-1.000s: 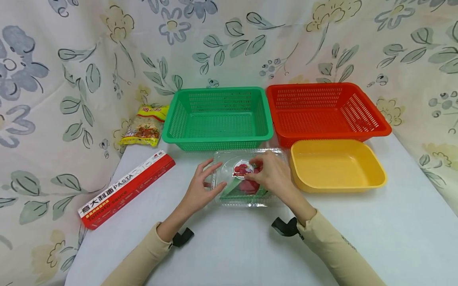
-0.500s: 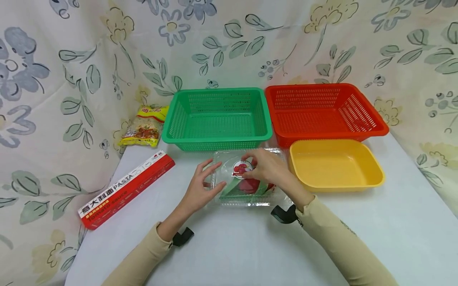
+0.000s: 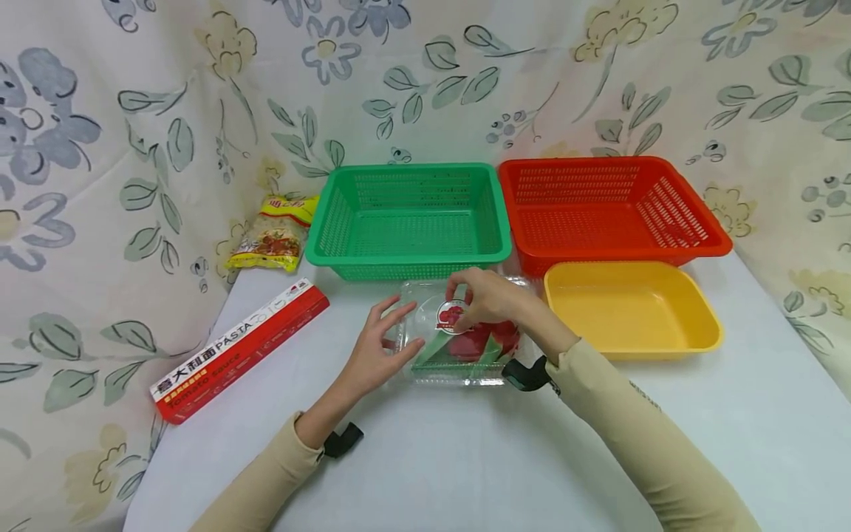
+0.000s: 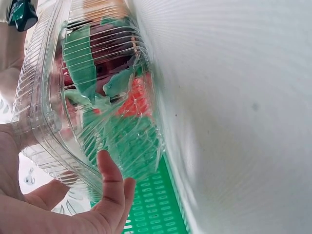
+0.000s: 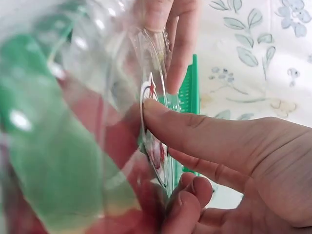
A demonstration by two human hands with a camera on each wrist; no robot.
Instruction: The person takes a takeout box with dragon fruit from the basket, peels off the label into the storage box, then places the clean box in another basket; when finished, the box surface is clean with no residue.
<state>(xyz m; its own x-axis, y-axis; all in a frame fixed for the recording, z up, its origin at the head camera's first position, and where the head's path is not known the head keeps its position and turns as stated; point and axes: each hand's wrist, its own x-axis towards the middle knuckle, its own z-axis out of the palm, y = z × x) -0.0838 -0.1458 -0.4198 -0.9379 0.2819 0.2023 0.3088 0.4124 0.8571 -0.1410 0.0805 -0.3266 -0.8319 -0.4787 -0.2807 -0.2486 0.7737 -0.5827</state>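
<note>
A clear plastic clamshell box point(image 3: 432, 377) lies on the white tabletop, with red contents bearing long green leaf-like parts point(image 3: 495, 347) inside. On its lid sits a round label point(image 3: 448, 318) with a red picture. My right hand point(image 3: 499, 299) is over the lid; in the right wrist view the thumb point(image 5: 195, 129) presses the label while the other fingers bend close to the lid. My left hand point(image 3: 375, 353) rests at the box's left end, fingers spread and touching its edge. The left wrist view shows fingertips point(image 4: 111, 170) at the box's corner.
Behind the box stand a green basket point(image 3: 408, 260) and a red basket point(image 3: 598, 258). A yellow tub point(image 3: 631, 343) is right of it. At the left lie a red and white pasta box point(image 3: 239, 351) and a yellow food packet point(image 3: 272, 236). A floral cloth point(image 3: 425, 111) hangs behind.
My right hand has shifted left and slightly back across the lid, uncovering more of the red contents. The left hand keeps its place at the box's left end.
</note>
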